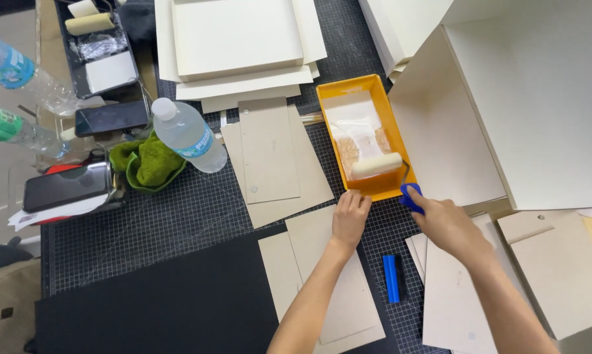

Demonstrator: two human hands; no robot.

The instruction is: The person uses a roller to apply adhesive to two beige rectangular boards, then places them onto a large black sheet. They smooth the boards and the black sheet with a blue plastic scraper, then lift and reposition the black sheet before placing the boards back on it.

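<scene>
Both forearms reach up from the near edge of the worktop, which is covered by a dark gridded cutting mat. One left hand lies flat, its grip spread, fingers resting on a grey card sheet and touching the near rim of the single orange paint tray. One right hand has its grip pressed around the blue handle of a small roller, whose one pale sleeve lies inside the tray at its near end, on a white film of glue. Between the two forearms lies one blue bar-shaped tool, untouched. A large black sheet covers the near left part of the worktop. Grey card pieces with small punched holes are stacked in the middle, just left of the tray, and more lie under and right of the right arm. A stack of cream boards sits at the far edge, and large cream panels fill the far right corner. On the left I count three clear water bottles, two dark phones, one green cloth, and one black tray holding a second roller at the far left corner.
</scene>
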